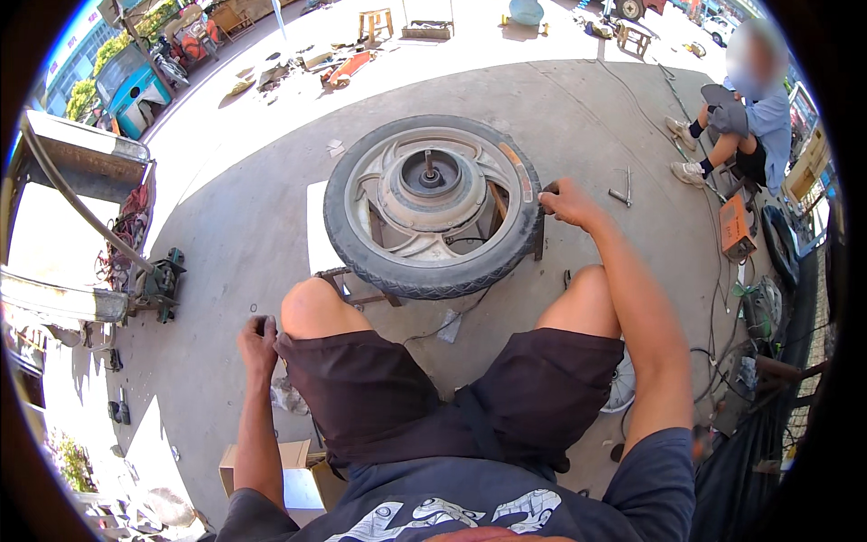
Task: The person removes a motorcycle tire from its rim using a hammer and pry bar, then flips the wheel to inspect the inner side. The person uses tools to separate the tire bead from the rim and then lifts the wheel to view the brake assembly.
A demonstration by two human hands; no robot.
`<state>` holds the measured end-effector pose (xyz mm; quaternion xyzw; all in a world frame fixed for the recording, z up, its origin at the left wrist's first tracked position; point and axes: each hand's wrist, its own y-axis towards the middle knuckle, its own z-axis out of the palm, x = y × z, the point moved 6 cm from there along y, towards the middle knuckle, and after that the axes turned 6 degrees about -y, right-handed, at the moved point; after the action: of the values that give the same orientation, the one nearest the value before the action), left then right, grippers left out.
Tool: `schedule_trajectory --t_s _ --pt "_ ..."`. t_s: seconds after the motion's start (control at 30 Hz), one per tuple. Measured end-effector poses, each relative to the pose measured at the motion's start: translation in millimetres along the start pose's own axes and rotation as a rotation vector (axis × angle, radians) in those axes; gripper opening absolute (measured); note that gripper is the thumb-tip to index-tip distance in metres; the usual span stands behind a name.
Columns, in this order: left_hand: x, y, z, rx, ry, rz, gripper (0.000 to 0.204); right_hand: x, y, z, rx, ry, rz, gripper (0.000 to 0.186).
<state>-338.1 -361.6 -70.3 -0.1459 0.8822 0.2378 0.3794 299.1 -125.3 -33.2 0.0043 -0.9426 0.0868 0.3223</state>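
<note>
A motor wheel (432, 226) with a black tire and pale cast spokes lies flat on a low stand in front of my knees. Its hub motor (433, 181) faces up, with a threaded axle sticking out of the middle. My right hand (567, 202) is at the tire's right edge, fingers curled against the rubber. Beside my left knee, away from the wheel, my left hand (259, 340) is closed with its fingers bent toward the thumb. What it may hold is hidden.
A T-shaped wrench (623, 190) lies on the concrete right of the wheel. Beyond it a person (759, 117) sits low near an orange machine box (737, 226) and cables. A metal cart (81, 217) stands left. A cardboard box (280, 468) sits by my left elbow. Scattered parts (307, 68) lie far ahead.
</note>
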Motion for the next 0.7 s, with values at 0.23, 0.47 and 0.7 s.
schedule_trajectory --t_s 0.23,0.47,0.7 --pt "-143.1 125.6 43.4 0.212 -0.328 -0.03 0.026 -2.4 11.7 1.8 0.001 0.012 0.14 0.042" --pt "-146.7 181.8 159.0 0.456 -0.036 -0.133 0.052 15.7 27.2 5.8 0.038 -0.012 0.268 0.058" --pt "-107.0 187.6 208.1 0.441 -0.014 -0.425 0.087 -1.2 54.0 25.8 -0.004 -0.05 0.335 0.075"
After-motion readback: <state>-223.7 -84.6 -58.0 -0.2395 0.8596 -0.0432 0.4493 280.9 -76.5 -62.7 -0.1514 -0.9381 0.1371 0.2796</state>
